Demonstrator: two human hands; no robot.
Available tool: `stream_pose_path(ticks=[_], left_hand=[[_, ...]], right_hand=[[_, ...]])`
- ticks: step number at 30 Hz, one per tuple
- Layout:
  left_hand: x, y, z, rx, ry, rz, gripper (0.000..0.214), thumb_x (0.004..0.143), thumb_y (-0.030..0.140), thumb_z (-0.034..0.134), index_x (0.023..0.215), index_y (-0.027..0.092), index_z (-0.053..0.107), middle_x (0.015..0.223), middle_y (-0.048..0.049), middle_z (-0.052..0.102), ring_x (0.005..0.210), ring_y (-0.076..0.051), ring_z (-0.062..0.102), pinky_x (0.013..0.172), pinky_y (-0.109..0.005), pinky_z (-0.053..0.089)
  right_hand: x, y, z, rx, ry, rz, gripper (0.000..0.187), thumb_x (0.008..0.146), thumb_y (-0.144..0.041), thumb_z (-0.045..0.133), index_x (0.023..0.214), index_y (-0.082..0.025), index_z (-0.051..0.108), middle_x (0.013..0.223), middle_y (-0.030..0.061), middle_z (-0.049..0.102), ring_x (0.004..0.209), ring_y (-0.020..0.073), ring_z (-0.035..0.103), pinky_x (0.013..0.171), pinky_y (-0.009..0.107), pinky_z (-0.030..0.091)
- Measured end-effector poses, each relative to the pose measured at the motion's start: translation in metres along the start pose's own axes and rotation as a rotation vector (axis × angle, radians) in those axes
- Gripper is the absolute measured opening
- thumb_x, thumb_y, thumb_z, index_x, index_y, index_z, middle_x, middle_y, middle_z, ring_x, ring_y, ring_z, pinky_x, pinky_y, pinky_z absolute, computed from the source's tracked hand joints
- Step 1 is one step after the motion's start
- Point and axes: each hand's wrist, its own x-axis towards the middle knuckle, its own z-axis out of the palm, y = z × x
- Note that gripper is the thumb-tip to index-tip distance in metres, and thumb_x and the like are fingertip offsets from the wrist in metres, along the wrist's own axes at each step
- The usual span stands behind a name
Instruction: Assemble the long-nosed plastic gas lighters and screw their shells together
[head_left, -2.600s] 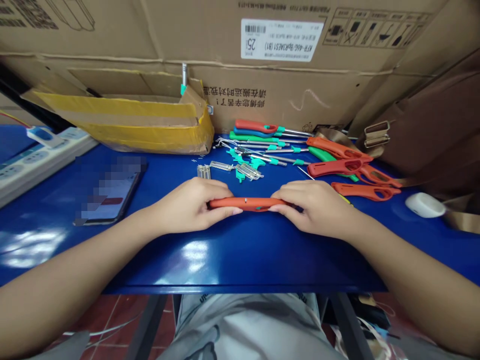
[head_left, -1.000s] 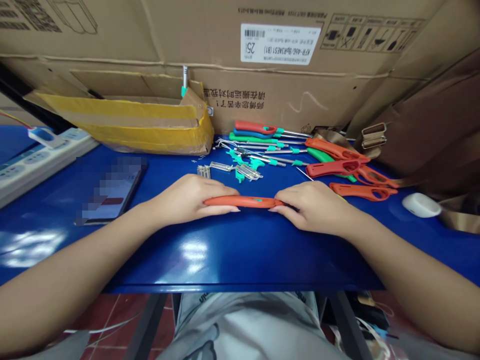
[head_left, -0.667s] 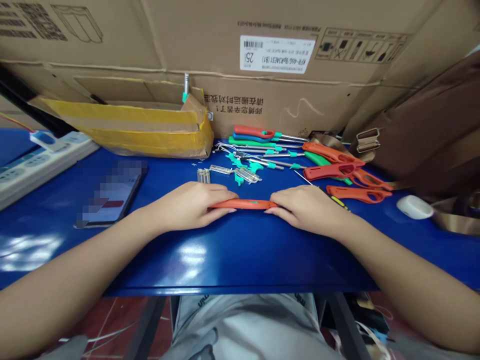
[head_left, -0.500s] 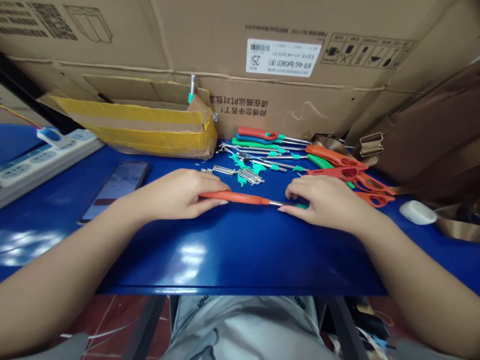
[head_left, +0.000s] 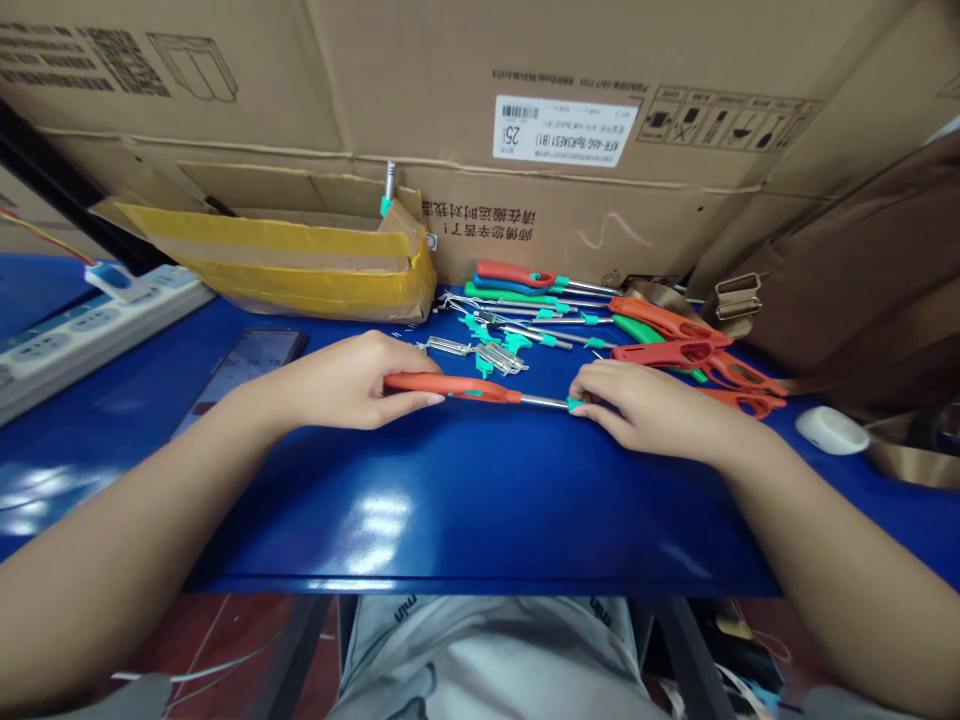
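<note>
An orange lighter (head_left: 457, 387) with a thin metal tube and a teal tip lies just above the blue table (head_left: 465, 500), held at both ends. My left hand (head_left: 341, 382) is closed round its orange handle. My right hand (head_left: 645, 408) pinches the teal tip at the tube's far end. Behind the hands lies a heap of small teal and metal parts (head_left: 499, 345) and metal tubes.
Orange and green lighter shells (head_left: 675, 340) lie at the right, finished lighters (head_left: 517, 278) at the back. A yellow-taped cardboard tray (head_left: 300, 265) stands back left, a phone (head_left: 247, 365) and a power strip (head_left: 82, 320) at the left, a white object (head_left: 831, 430) at the right, big cartons behind.
The hands have moved apart along the lighter: my right hand slid right, baring the metal tube and teal tip. My left hand shifted left on the handle.
</note>
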Motion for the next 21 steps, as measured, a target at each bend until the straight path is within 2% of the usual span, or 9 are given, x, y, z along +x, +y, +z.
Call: stream_pose_path(ticks=[2, 4, 6, 9, 15, 18, 21], left_hand=[[0.002, 0.002, 0.008, -0.018, -0.081, 0.033, 0.028, 0.097, 0.041, 0.058, 0.09, 0.018, 0.071, 0.075, -0.0009, 0.068, 0.062, -0.012, 0.057, 0.059, -0.022, 0.038], [0.005, 0.006, 0.019, -0.035, -0.101, 0.038, 0.034, 0.099, 0.043, 0.056, 0.081, 0.017, 0.067, 0.068, 0.0002, 0.062, 0.06, -0.011, 0.053, 0.058, -0.022, 0.036], [0.007, 0.01, 0.03, -0.067, -0.098, 0.036, 0.039, 0.099, 0.045, 0.055, 0.073, 0.016, 0.061, 0.063, 0.0018, 0.055, 0.056, -0.01, 0.048, 0.055, -0.023, 0.033], [0.009, 0.015, 0.043, -0.126, -0.082, 0.032, 0.038, 0.1, 0.043, 0.055, 0.072, 0.016, 0.057, 0.063, 0.0032, 0.052, 0.056, -0.009, 0.046, 0.056, -0.023, 0.032], [0.009, 0.013, 0.04, -0.188, -0.02, 0.011, 0.036, 0.098, 0.041, 0.06, 0.071, 0.016, 0.058, 0.059, 0.0057, 0.043, 0.053, -0.008, 0.039, 0.052, -0.023, 0.028], [0.008, 0.014, 0.039, -0.231, 0.019, -0.007, 0.039, 0.095, 0.04, 0.062, 0.066, 0.015, 0.054, 0.058, 0.0063, 0.038, 0.052, -0.007, 0.035, 0.05, -0.023, 0.025], [0.008, 0.016, 0.043, -0.294, 0.048, -0.025, 0.041, 0.094, 0.038, 0.063, 0.063, 0.015, 0.05, 0.059, 0.0064, 0.035, 0.053, -0.006, 0.032, 0.049, -0.022, 0.025]], right_hand=[[0.001, -0.003, 0.003, 0.05, 0.003, -0.014, 0.013, 0.101, -0.024, 0.049, 0.094, -0.019, 0.06, 0.092, 0.0064, 0.064, 0.085, 0.0216, 0.059, 0.077, 0.033, 0.043], [0.003, -0.008, 0.007, 0.067, 0.02, -0.031, 0.013, 0.102, -0.025, 0.049, 0.097, -0.019, 0.059, 0.094, 0.0064, 0.063, 0.088, 0.0219, 0.059, 0.078, 0.034, 0.044], [0.006, -0.015, 0.012, 0.068, 0.045, -0.045, 0.014, 0.103, -0.026, 0.048, 0.098, -0.019, 0.058, 0.095, 0.0062, 0.063, 0.089, 0.022, 0.058, 0.079, 0.034, 0.044], [0.009, -0.02, 0.018, 0.096, 0.057, -0.06, 0.014, 0.104, -0.026, 0.047, 0.098, -0.019, 0.057, 0.096, 0.006, 0.063, 0.088, 0.0214, 0.059, 0.08, 0.034, 0.044], [0.007, -0.016, 0.017, 0.147, 0.088, -0.092, 0.02, 0.105, -0.036, 0.049, 0.111, -0.02, 0.061, 0.107, 0.0069, 0.066, 0.099, 0.0219, 0.062, 0.088, 0.034, 0.046], [0.006, -0.016, 0.016, 0.032, 0.068, -0.118, 0.026, 0.107, -0.034, 0.042, 0.104, -0.018, 0.062, 0.1, 0.0082, 0.067, 0.092, 0.023, 0.061, 0.085, 0.035, 0.045], [0.007, -0.018, 0.017, -0.089, 0.057, -0.114, 0.028, 0.107, -0.03, 0.039, 0.095, -0.017, 0.06, 0.09, 0.0075, 0.066, 0.08, 0.0227, 0.059, 0.075, 0.034, 0.041]])
